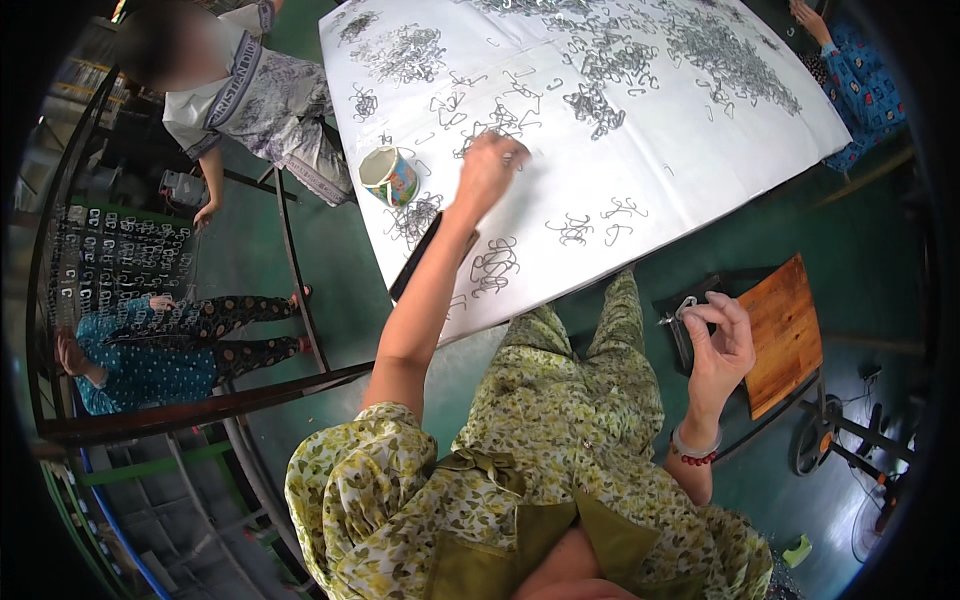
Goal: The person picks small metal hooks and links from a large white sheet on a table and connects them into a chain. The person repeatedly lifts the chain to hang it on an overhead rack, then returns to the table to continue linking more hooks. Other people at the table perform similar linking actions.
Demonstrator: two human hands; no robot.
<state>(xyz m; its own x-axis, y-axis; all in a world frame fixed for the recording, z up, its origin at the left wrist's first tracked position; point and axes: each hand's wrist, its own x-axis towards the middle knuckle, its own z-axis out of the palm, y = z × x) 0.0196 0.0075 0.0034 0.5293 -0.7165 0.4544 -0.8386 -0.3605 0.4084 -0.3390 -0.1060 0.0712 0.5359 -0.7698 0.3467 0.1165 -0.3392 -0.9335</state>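
My left hand (490,170) is over the white-covered table, fingers bent down and closed beside a small pile of bent wire hooks (490,128). Whatever those fingers hold is hidden and slightly blurred. Off the table's near edge, my right hand (722,350) pinches a small silvery metal hook (686,306) between thumb and fingers. A patterned cup (390,178) stands left of my left hand. Under my left forearm lies a flat black object (416,258), partly covered. Loose wire hooks (495,266) lie near the table's front edge, with more (572,230) to the right.
Larger heaps of hooks (720,55) spread across the far side of the white tabletop (700,185). A wooden board seat (785,335) stands at the right. Two people are at the left, by a dark frame hung with metal pieces (130,260); another person's arm (812,22) reaches in at the far right.
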